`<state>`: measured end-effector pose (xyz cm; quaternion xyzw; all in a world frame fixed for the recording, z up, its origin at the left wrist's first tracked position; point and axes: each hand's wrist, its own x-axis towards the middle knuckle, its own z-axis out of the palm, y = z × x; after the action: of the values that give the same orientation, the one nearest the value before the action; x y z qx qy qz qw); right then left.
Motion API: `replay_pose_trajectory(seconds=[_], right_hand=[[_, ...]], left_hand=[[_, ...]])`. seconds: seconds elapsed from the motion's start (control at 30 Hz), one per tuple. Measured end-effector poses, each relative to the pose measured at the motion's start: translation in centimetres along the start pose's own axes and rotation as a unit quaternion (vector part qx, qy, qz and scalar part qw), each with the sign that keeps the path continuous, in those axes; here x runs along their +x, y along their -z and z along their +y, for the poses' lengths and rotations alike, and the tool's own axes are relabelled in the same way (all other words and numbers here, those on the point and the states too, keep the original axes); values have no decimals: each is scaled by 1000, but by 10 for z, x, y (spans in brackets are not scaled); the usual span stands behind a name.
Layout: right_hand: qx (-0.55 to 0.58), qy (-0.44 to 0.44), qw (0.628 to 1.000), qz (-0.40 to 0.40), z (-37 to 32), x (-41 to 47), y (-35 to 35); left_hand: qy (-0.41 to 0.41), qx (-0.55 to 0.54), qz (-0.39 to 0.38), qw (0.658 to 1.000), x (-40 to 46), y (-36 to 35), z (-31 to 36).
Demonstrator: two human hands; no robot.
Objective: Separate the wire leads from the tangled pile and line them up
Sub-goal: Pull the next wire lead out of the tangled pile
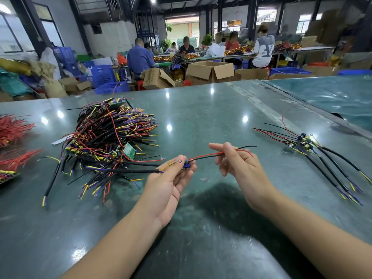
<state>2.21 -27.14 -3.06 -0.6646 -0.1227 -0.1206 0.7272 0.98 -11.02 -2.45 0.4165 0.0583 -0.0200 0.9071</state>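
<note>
A tangled pile (pixel 112 137) of black, red, yellow and purple wire leads with small green boards lies on the green table, left of centre. Between my hands stretches one lead (pixel 205 157), held just above the table. My left hand (pixel 171 178) pinches its small blue board end, and a black sleeved cable trails left from there toward the pile. My right hand (pixel 239 164) pinches the red and black wires of that lead between thumb and fingers. At the right, several separated leads (pixel 314 154) lie side by side, boards at the top.
Bundles of red wires (pixel 14 129) lie at the table's left edge. A raised seam (pixel 302 111) runs diagonally across the table at the right. Beyond the far edge stand cardboard boxes (pixel 209 71), blue crates and seated people at other benches.
</note>
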Motion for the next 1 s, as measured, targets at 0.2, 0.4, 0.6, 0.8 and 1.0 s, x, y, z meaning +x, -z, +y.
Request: replay_pose_trajectory(seconds=[0.2,0.4,0.6,0.8,1.0], right_hand=[[55,-11,996,76,-1,3,6],[96,-4,992,80,0,3,8],[97,-2,991,96,2,5,8],[73,17,989,125,0,4,9],[78,27,989,122,-3,3,9]], left_hand=[[-11,12,-4,1000,1,1,-1],[-7,16,-7,1000,2,2,-3],[-2,17,-8,1000,2,2,-1],[2,21,0,1000,3,5,1],[3,23,2,1000,4,5,2]])
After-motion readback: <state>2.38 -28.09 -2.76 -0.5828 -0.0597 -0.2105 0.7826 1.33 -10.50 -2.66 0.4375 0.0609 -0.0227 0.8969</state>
